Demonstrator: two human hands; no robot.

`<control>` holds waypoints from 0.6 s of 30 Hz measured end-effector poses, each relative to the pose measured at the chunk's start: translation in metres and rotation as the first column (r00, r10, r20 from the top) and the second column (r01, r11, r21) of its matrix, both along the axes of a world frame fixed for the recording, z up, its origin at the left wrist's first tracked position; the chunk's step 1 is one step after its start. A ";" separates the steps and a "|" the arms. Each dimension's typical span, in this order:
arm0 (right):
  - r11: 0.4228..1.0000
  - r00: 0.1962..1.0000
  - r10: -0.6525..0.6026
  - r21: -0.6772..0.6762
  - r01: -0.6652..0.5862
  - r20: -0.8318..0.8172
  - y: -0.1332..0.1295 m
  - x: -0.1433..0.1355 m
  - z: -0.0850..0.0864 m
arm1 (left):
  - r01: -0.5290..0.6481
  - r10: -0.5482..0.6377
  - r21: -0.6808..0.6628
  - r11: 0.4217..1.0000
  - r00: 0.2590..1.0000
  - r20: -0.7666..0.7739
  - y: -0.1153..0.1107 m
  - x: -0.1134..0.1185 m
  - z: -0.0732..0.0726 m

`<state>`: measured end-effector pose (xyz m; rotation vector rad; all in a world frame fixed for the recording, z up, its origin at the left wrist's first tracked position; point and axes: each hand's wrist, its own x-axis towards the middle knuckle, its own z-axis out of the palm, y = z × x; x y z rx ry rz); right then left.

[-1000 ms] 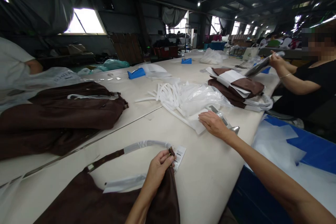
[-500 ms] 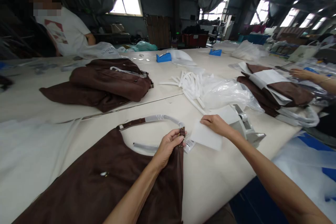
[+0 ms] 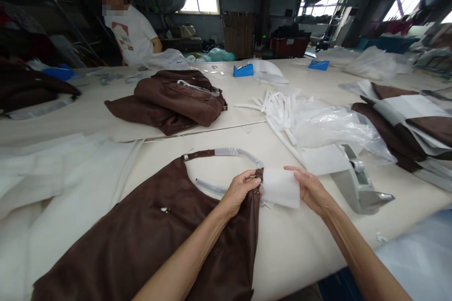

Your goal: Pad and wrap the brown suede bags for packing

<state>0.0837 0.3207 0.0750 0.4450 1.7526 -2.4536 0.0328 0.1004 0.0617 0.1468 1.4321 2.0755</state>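
A dark brown shoulder bag (image 3: 148,225) lies in front of me, its handle partly wrapped in clear plastic (image 3: 226,151). My left hand (image 3: 243,190) pinches the strap end by the metal fitting at the bag's right corner. A small white translucent wrapping sheet (image 3: 280,188) stretches from that fitting toward the right, its left edge beside my left fingertips. At the sheet's right edge is my right hand (image 3: 312,190), index finger stretched along the top and the other fingers curled at the edge. A tag under the sheet is mostly hidden.
Right of my hands stand a grey tape dispenser (image 3: 360,183) and more white sheets (image 3: 325,159). Beyond lie white foam tubes (image 3: 280,110), a clear plastic bag (image 3: 332,120) and brown bags (image 3: 180,101). Blue dispensers (image 3: 243,70) sit farther back. A person (image 3: 132,33) stands across the table.
My right hand has brought a white sheet leftward from the pile to the strap fitting. My left hand keeps its grip there. The view has turned left.
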 end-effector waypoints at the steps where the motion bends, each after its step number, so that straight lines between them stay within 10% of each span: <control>1: 0.997 1.000 0.006 -0.081 -0.006 0.005 -0.005 0.011 -0.005 | -0.003 0.003 0.000 1.000 1.000 0.000 0.001 0.000 -0.001; 5: 0.983 0.998 -0.058 -0.173 0.060 0.015 -0.029 0.029 -0.021 | -0.017 0.016 -0.012 1.000 1.000 -0.018 0.002 0.001 0.000; 11: 0.856 0.865 -0.499 -0.122 0.502 0.062 -0.015 -0.007 -0.026 | -0.023 0.018 -0.055 0.998 0.997 -0.080 0.002 0.005 0.009; 18: 0.967 0.989 -0.122 -0.214 0.138 0.086 -0.071 -0.025 -0.022 | -0.042 -0.002 -0.170 0.985 0.967 -0.253 0.001 0.007 0.012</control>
